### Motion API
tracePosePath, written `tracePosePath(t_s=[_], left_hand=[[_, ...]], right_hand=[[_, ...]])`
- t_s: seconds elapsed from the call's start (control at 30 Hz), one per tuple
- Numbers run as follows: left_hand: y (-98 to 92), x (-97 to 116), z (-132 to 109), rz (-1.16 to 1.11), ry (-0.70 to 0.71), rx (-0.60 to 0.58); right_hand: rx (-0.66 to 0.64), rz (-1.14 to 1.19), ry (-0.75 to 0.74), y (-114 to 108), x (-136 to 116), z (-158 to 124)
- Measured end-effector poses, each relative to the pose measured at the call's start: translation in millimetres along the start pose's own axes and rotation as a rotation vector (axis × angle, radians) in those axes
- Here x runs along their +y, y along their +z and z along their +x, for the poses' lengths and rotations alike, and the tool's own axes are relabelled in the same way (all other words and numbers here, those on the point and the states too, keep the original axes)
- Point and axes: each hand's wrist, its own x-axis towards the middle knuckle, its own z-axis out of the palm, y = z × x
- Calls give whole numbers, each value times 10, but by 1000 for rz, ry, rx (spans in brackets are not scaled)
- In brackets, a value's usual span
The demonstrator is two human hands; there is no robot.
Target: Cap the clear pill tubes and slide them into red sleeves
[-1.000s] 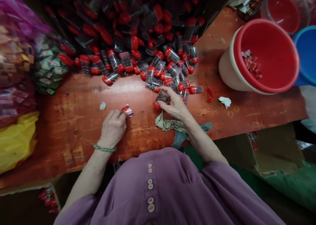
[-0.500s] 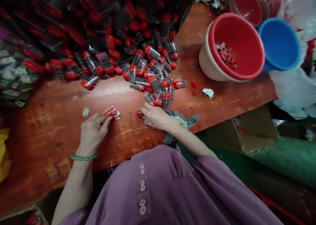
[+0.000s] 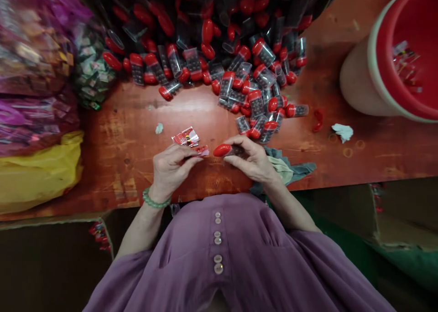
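My left hand point(image 3: 173, 166), with a green bead bracelet at the wrist, pinches a small red and pink printed card point(image 3: 201, 151) between thumb and fingers. Just beyond those fingers is a red printed card point(image 3: 185, 137); whether it lies on the table or touches the hand I cannot tell. My right hand point(image 3: 251, 159) is closed around a clear tube with a red rounded cap point(image 3: 222, 150), the cap pointing left toward the card. Its dark lower part is mostly covered by the fingers. Many similar red-capped tubes point(image 3: 255, 103) lie heaped just beyond both hands.
A red bucket point(image 3: 385, 59) nested in a white one stands at the right, small packets inside. Grey-green cloth point(image 3: 297, 170) lies by my right forearm, with crumpled white paper point(image 3: 342, 132) farther right. Bags of packets point(image 3: 94, 70) and a yellow bag point(image 3: 41, 170) line the left.
My right hand has lifted the red-capped tube from beside the heap and turned it toward my left hand. The two hands are closer together, and the view has shifted left.
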Motion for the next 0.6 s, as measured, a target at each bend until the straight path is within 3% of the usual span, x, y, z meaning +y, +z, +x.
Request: tracePosePath(t_s=[0.2, 0.43, 0.6], left_hand=[[22, 91, -79, -93, 23, -36], [89, 45, -159, -156, -60, -38], [131, -12, -208, -215, -167, -33]], right_hand=[[-91, -183, -153, 5, -34, 10], [-291, -481, -135, -38, -74, -21], [-212, -497, -104, -105, -92, -33]])
